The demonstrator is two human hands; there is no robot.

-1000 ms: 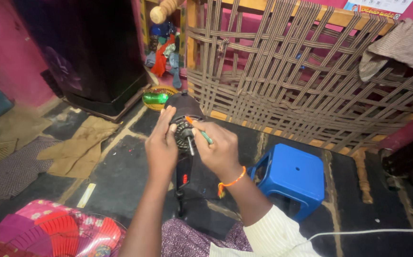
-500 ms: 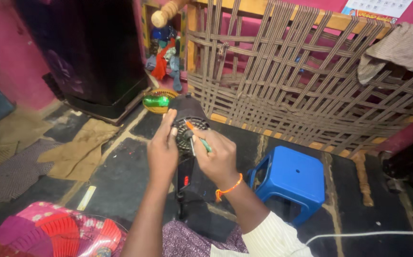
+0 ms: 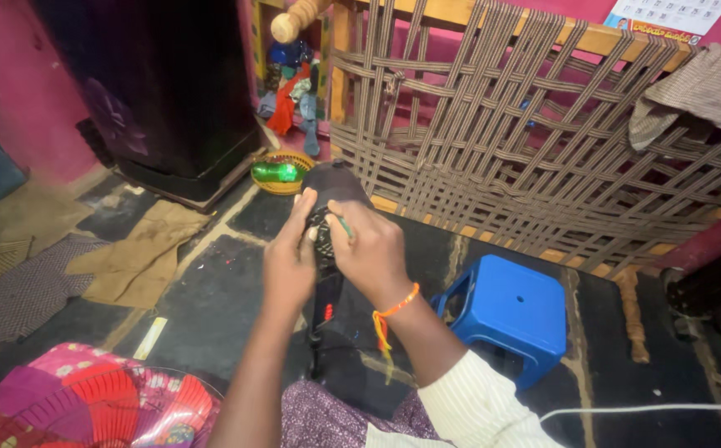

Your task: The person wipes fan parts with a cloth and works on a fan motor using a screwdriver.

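A black fan motor housing stands upright on a black stem in front of me. My left hand grips its left side, thumb by the metal core. My right hand, an orange thread on the wrist, is closed on a thin green-handled screwdriver whose tip points into the motor's front. Both hands touch the motor, and much of its face is hidden behind my fingers.
A blue plastic stool stands right of my arm. Behind it leans a woven strap cot frame. A red-bladed fan guard lies bottom left. Also here are a yellow basket holding a green bottle, a black cabinet, floor cloths and a white cable.
Both hands stay on the motor. My right hand has shifted slightly with the screwdriver against the motor's front, and the view has tilted a little.
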